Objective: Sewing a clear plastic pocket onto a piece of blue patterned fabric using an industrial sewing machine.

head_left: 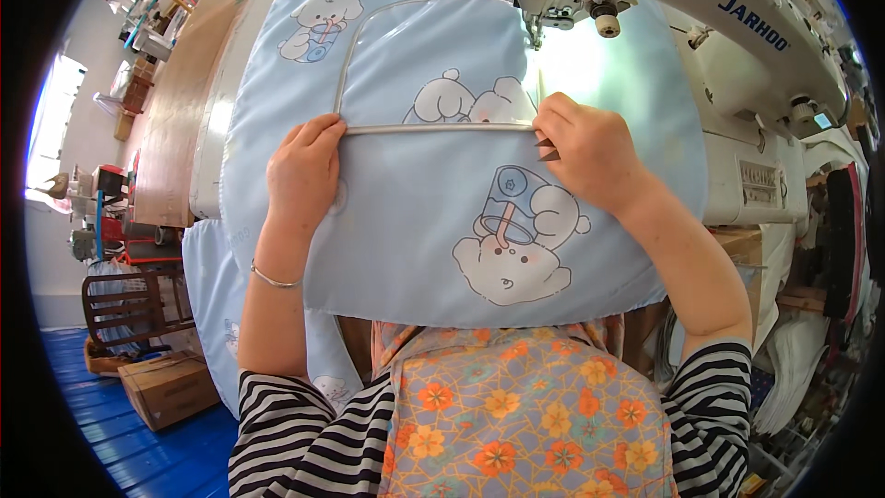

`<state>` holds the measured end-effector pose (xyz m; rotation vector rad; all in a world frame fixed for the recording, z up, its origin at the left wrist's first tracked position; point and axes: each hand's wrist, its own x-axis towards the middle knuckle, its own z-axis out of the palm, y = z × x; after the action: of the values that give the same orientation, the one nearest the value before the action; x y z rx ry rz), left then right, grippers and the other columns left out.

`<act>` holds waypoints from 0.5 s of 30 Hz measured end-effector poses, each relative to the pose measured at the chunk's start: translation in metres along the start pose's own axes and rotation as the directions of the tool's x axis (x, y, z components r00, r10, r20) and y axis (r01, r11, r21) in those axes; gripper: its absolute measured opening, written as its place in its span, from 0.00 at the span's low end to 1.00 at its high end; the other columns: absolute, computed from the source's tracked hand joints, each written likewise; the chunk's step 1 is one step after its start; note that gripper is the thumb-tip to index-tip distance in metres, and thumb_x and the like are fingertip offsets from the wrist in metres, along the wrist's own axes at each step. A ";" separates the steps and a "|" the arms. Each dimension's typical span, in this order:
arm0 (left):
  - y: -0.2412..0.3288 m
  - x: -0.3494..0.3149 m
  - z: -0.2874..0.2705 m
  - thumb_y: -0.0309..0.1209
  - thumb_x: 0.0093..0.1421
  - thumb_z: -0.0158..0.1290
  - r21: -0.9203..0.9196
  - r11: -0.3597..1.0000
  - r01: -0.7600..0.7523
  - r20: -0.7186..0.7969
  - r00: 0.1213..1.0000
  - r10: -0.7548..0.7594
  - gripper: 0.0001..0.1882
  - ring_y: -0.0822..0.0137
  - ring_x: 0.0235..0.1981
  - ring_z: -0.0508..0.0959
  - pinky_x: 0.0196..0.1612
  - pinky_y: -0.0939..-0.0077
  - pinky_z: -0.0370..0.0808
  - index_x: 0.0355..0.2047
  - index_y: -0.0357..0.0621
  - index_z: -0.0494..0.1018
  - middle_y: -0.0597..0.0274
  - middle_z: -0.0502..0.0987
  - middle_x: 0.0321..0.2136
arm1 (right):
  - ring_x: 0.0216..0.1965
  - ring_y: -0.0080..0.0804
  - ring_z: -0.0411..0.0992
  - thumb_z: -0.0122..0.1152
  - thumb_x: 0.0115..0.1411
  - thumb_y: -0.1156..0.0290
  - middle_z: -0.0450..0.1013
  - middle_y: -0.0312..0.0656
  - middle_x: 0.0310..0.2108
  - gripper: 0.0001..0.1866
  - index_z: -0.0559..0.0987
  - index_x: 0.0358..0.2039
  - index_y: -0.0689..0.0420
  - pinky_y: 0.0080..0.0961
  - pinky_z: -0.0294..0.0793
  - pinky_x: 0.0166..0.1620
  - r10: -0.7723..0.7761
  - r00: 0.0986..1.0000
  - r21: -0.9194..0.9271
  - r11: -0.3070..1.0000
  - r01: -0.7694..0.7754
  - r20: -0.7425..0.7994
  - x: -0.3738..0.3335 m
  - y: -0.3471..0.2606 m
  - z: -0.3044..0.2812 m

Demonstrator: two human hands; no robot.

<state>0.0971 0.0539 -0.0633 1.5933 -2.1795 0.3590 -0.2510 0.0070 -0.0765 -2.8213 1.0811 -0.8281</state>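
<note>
A light blue fabric piece (406, 212) printed with white cartoon puppies covers the sewing table. On it lies a squarish panel (433, 46) edged with pale piping (441, 128). My left hand (306, 166) pinches the panel's near left corner. At the near right corner, my right hand (590, 149) is closed on the other end of that piping, which runs straight between both hands. Two dark pointed tips, like thread snips (548, 150), stick out from under my right fingers. Just beyond that hand is the needle area (535, 32) of a white sewing machine (664, 0).
The machine's arm spans the upper right, its lamp lighting the fabric. More blue fabric (207, 286) hangs off the table's left side. A wooden tabletop (189, 120) extends to the far left. On the blue floor (83, 415) stands a cardboard box (175, 387). White cloth (795, 360) hangs at right.
</note>
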 end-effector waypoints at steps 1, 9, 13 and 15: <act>0.000 0.000 0.000 0.19 0.55 0.55 0.008 1.000 0.002 -0.001 1.000 -0.002 0.12 0.60 0.43 0.80 0.45 0.67 0.79 0.40 0.41 0.80 0.64 0.81 0.43 | 0.25 0.33 0.74 0.70 0.45 0.75 0.70 0.37 0.34 0.11 0.76 0.28 0.57 0.29 0.74 0.28 0.012 1.000 0.018 1.000 -0.012 0.003 0.000 0.000 0.000; 0.004 -0.001 0.004 0.18 0.55 0.54 0.057 0.998 0.041 -0.021 0.999 -0.040 0.14 0.60 0.45 0.80 0.45 0.66 0.79 0.41 0.42 0.80 0.64 0.80 0.45 | 0.27 0.34 0.75 0.68 0.49 0.76 0.71 0.35 0.34 0.08 0.77 0.29 0.56 0.29 0.75 0.30 0.120 0.992 0.102 0.987 -0.122 0.030 0.000 -0.002 -0.003; 0.003 0.003 0.006 0.18 0.56 0.53 0.044 0.998 0.049 -0.017 0.999 -0.049 0.14 0.59 0.46 0.80 0.46 0.66 0.79 0.41 0.42 0.80 0.64 0.80 0.45 | 0.28 0.35 0.75 0.67 0.51 0.77 0.71 0.35 0.35 0.09 0.78 0.33 0.55 0.30 0.76 0.31 0.153 0.988 0.108 0.982 -0.155 0.029 -0.001 -0.001 -0.005; 0.001 0.008 0.008 0.19 0.56 0.53 0.048 0.997 0.052 -0.016 0.999 -0.052 0.13 0.59 0.46 0.79 0.47 0.65 0.78 0.41 0.42 0.80 0.64 0.80 0.45 | 0.29 0.35 0.76 0.67 0.52 0.77 0.71 0.35 0.35 0.09 0.79 0.35 0.55 0.30 0.77 0.31 0.159 0.987 0.083 0.983 -0.161 0.033 -0.001 0.001 -0.006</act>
<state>0.0922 0.0441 -0.0670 1.6647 -2.1294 0.4087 -0.2550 0.0077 -0.0725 -2.6268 1.2185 -0.8003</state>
